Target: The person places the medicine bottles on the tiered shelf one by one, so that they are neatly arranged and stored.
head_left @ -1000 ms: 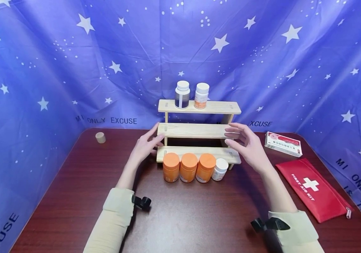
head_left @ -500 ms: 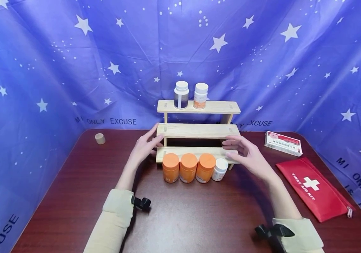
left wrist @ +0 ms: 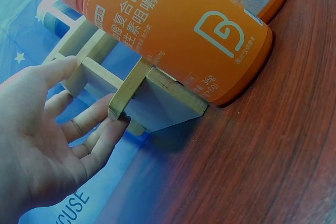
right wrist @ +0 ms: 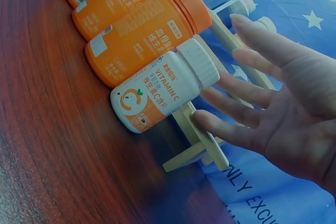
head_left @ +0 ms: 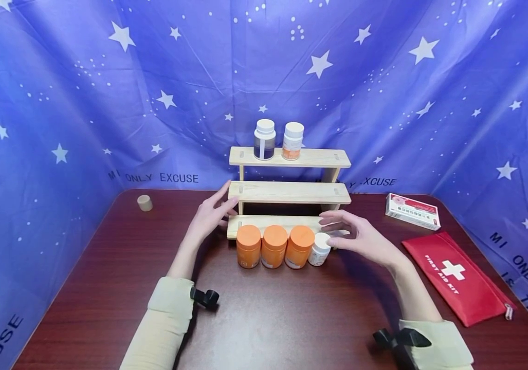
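My left hand (head_left: 206,220) rests at the left end of a three-step wooden shelf (head_left: 287,191); its fingertips (left wrist: 116,120) are at the ends of the lower boards. In the head view my right hand (head_left: 360,235) is beside a small white vitamin C bottle (head_left: 320,252), fingers spread and bent around empty space. Its thumb overlaps the bottle's white cap there, while the right wrist view shows the hand just past the cap (right wrist: 197,62). Three orange bottles (head_left: 273,252) stand in a row left of the white one, in front of the bottom step.
Two white-capped bottles, one dark-labelled (head_left: 264,141) and one orange-labelled (head_left: 292,142), stand on the top step. At the right lie a white and red medicine box (head_left: 413,211) and a red first aid pouch (head_left: 458,277). A small pale cylinder (head_left: 144,203) sits at the far left.
My right hand has come down from the middle step's right end, past the bottom step, to the small white bottle. The left hand has stayed at the shelf's left end.
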A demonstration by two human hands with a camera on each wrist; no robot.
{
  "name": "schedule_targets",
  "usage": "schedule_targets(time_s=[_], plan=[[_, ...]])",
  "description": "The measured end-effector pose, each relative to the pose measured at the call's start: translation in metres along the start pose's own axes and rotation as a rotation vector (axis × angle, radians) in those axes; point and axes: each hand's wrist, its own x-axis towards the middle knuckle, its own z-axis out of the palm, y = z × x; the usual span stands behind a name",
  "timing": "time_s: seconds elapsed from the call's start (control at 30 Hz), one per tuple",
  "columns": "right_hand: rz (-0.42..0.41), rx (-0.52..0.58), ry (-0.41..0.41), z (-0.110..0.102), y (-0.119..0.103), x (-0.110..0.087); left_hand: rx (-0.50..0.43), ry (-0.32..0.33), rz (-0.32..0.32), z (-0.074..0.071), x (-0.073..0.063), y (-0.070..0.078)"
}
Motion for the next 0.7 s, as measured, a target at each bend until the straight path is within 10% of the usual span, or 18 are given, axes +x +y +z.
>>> schedule_targets(time_s=[0.7], plan=[[-0.044,0.01,-0.086,0.008,0.013,0.002,0.018,-0.001,-0.01,0.0,0.0,0.001]])
